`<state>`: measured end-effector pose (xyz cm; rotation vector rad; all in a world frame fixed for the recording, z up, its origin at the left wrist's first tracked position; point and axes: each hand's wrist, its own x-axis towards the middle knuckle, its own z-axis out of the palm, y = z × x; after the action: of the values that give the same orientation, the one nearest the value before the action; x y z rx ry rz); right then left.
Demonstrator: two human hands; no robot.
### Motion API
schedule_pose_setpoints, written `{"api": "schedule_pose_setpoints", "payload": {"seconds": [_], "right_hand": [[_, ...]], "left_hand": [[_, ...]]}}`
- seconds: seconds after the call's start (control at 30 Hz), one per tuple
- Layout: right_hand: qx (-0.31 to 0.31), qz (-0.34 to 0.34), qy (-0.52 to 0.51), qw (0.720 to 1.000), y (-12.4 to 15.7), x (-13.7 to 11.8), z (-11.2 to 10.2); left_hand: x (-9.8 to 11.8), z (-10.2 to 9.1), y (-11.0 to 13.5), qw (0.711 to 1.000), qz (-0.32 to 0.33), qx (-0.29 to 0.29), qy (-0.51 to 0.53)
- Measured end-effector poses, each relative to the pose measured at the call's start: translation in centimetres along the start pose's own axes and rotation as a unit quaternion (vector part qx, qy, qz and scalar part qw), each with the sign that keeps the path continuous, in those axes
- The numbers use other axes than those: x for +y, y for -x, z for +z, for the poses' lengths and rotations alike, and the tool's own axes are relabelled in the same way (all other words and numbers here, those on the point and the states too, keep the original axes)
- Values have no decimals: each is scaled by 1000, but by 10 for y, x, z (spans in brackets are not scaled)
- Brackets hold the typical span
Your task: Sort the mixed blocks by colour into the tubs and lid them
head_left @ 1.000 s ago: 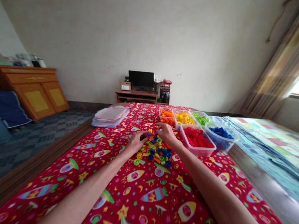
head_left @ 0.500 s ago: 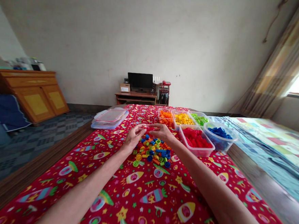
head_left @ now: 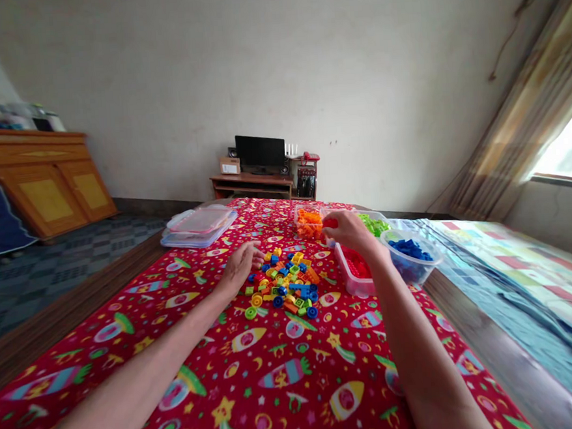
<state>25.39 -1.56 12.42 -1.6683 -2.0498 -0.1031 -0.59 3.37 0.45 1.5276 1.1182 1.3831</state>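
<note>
My right hand (head_left: 352,231) is closed on a red toy brick (head_left: 330,223), above the containers and just behind the box of red bricks (head_left: 355,265). It hides most of the yellow-brick container. My left hand (head_left: 241,268) rests at the left side of a mixed pile of coloured toy bricks and wheels (head_left: 285,283), its fingers apart and holding nothing I can see. Orange bricks (head_left: 309,223) fill the box left of my right hand. Green bricks (head_left: 373,225) lie in a box to its right, and blue bricks (head_left: 409,250) in a round tub.
Stacked clear lids (head_left: 201,225) lie at the back left of the red patterned tablecloth (head_left: 277,372). A bed with a patchwork cover (head_left: 524,256) adjoins the table on the right. Beyond the far end stands a desk with a monitor (head_left: 261,152).
My hands were together over the pile. My right hand has moved right with the red brick to above the containers, while my left has drawn slightly left. The view has shifted a little.
</note>
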Motion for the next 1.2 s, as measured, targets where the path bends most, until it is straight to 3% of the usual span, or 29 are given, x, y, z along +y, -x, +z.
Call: {"api": "schedule_pose_setpoints", "payload": {"seconds": [0.13, 0.27, 0.43, 0.6, 0.73, 1.0, 1.2], "right_hand": [[-55, 68, 77, 993, 8, 37, -19], [-35, 95, 81, 992, 11, 51, -23], [69, 97, 27, 993, 10, 41, -30], [77, 61, -6, 995, 9, 21, -30], [51, 12, 0, 999, 4, 0, -13], [-69, -110, -15, 991, 8, -36, 43], [-99, -135, 35, 985, 12, -48, 64]], "left_hand": [[-6, -5, -2, 999, -37, 30, 11], [-7, -4, -2, 999, -39, 30, 7], [-10, -4, -4, 999, -36, 38, -12], [-12, -7, -4, 998, -6, 52, -28], [-12, -9, -4, 997, 6, 66, -34], [-17, -9, -9, 998, -16, 49, -40], [-13, -11, -6, 997, -5, -41, -67]]}}
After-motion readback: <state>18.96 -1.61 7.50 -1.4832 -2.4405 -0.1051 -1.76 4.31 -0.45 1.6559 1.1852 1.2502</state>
